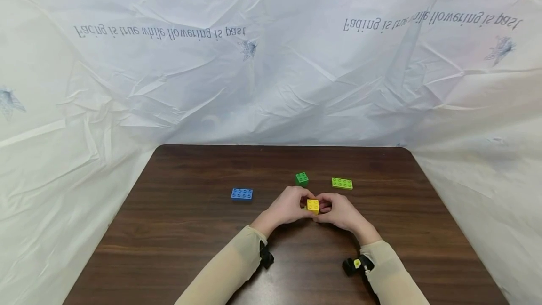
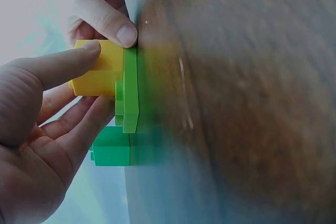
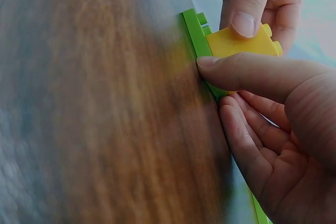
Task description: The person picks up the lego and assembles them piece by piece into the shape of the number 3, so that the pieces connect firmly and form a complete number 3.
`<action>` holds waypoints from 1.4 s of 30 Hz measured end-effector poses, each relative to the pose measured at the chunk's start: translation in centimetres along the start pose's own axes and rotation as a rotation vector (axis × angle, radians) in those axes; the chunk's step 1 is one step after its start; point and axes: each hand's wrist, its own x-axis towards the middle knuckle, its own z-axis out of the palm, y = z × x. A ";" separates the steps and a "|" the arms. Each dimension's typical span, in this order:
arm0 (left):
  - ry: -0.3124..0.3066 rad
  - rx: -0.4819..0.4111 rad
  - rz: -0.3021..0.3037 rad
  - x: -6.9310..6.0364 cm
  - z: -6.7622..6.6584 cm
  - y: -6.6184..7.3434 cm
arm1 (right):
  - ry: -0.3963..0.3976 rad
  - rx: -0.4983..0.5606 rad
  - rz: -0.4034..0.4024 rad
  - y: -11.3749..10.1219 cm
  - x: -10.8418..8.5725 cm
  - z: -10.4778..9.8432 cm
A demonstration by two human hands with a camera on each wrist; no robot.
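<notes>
A yellow square toy brick sits on one end of a thin green building plate, which lies flat on the table. My left hand pinches the yellow brick, its thumb pressed on the near side. At the plate's end below the brick, my right hand grips with thumb and fingers, as the right wrist view shows. The plate's studs stick out past the brick on the left in both wrist views. From the head camera, the hands and the brick cover most of the plate.
Just beyond the hands stands a small green brick. A lime-green plate with several studs lies to the back right, and a blue brick to the left. The brown wooden table ends at a white sheet hanging behind it.
</notes>
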 end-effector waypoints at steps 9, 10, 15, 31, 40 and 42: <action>-0.032 -0.023 -0.002 -0.3 -0.3 0.0 | -0.005 -0.005 0.003 0.1 0.0 0.0; -0.034 -0.024 -0.002 -0.3 -0.4 0.0 | -0.004 -0.003 0.003 0.0 0.0 0.0; -0.038 -0.016 0.003 -0.4 -0.4 -0.2 | -0.003 0.000 0.005 0.2 0.1 0.0; 0.011 0.003 0.027 -2.8 -2.3 -1.5 | 0.013 -0.007 0.004 0.4 0.0 0.2; 0.051 -0.019 0.016 -4.4 -2.9 -3.2 | 0.027 -0.014 0.003 0.6 -0.3 0.5; 0.062 -0.028 0.003 -4.9 -3.1 -3.6 | 0.026 -0.014 0.001 0.7 -0.4 0.6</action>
